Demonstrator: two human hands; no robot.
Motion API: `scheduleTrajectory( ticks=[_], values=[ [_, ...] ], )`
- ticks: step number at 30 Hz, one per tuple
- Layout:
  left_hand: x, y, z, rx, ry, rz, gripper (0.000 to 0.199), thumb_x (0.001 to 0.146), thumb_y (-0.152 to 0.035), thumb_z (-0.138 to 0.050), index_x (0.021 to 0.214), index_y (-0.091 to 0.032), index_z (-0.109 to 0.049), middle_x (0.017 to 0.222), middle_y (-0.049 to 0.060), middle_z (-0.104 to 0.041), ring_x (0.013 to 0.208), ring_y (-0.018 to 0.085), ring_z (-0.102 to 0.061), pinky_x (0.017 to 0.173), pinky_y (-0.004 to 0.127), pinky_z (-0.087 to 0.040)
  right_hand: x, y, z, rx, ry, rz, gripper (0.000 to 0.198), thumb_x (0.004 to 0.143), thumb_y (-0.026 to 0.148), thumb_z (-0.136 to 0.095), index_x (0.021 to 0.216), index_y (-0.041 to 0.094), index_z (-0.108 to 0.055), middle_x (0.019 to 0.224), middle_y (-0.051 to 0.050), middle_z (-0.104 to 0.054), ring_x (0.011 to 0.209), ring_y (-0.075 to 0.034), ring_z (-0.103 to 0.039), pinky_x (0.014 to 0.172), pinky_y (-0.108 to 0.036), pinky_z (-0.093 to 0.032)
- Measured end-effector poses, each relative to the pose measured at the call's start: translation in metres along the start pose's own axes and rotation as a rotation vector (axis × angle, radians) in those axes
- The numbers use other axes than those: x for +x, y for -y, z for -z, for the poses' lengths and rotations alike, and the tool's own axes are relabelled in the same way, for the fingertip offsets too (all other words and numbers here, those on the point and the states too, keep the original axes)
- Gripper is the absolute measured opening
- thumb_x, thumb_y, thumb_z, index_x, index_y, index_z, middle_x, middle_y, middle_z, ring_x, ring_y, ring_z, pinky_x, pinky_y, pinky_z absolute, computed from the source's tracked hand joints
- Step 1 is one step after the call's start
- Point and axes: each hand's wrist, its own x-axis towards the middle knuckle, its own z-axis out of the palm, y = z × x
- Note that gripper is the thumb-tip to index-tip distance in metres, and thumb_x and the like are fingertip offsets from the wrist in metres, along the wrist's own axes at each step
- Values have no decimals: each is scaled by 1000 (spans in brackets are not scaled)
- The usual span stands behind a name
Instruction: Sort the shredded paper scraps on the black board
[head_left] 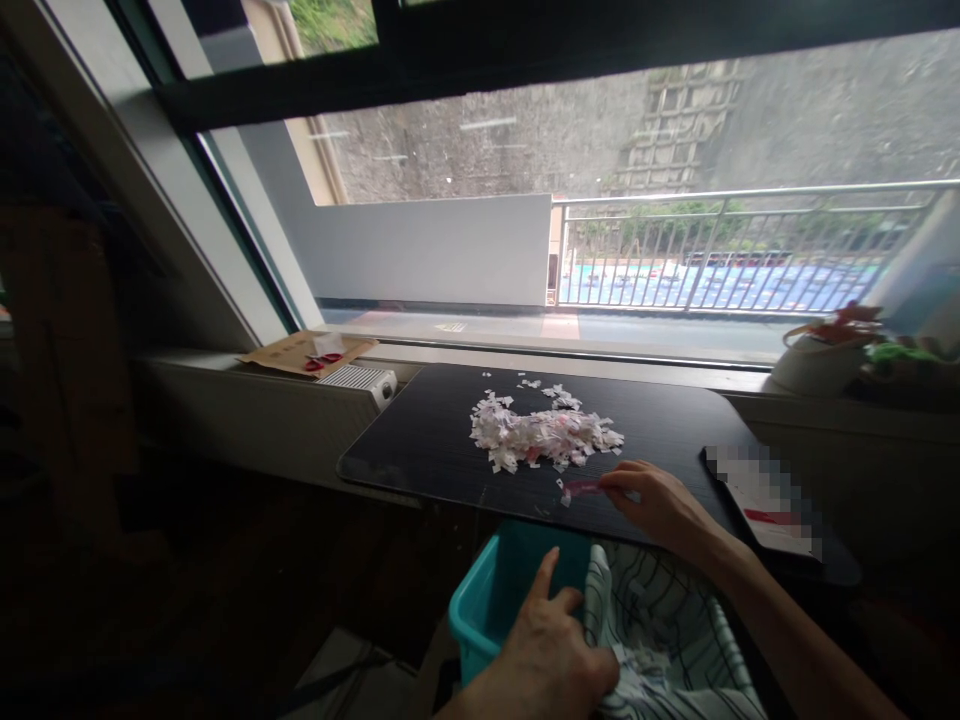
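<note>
My right hand [649,498] pinches a thin pinkish-purple strip [583,487] just above the front of the dark table [420,440]. The strip's far end is beside a few loose paper bits [565,497]. Beyond it lies a heap of small cut paper pieces [544,432], mostly white with some pink. My left hand [551,640] is at the rim of a striped fabric basket [709,630], its thumb on the inner side and its index finger stretched out over a teal bin [480,580]. More paper bits [645,665] lie inside the basket.
A dark tray [739,510] with a blurred-out sheet sits at the table's right side. On the sill to the left, red-handled scissors [324,362] rest on a brown paper envelope [281,353], beside a white radiator [364,385]. A pot [817,355] with plants stands at the right.
</note>
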Motion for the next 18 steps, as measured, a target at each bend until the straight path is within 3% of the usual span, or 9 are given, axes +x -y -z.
scheduleTrajectory(
  ticks=[8,13,18],
  values=[
    [3,-1,3,-27,20,3,18,83,-36,-60,75,-23,-69,54,2,-60,75,26,-58,102,62,-18,-7,2,2,69,34,-9,23,88,25,-52,91,23,-74,88,-4,-72,83,-19,-65,74,-27,-47],
    [2,-1,3,-17,15,-3,19,84,-37,-59,76,-23,-68,54,3,-61,74,25,-58,101,62,-20,-6,-8,0,48,-47,-66,24,88,24,-51,95,21,-74,93,-6,-72,88,-21,-65,77,-30,-47],
    [3,-2,-1,-29,1,10,13,82,-32,-62,75,-23,-67,55,2,-62,75,25,-57,102,63,-16,-18,-13,1,49,-6,-70,24,89,26,-49,92,22,-73,89,-5,-72,84,-20,-65,76,-30,-47]
  ],
)
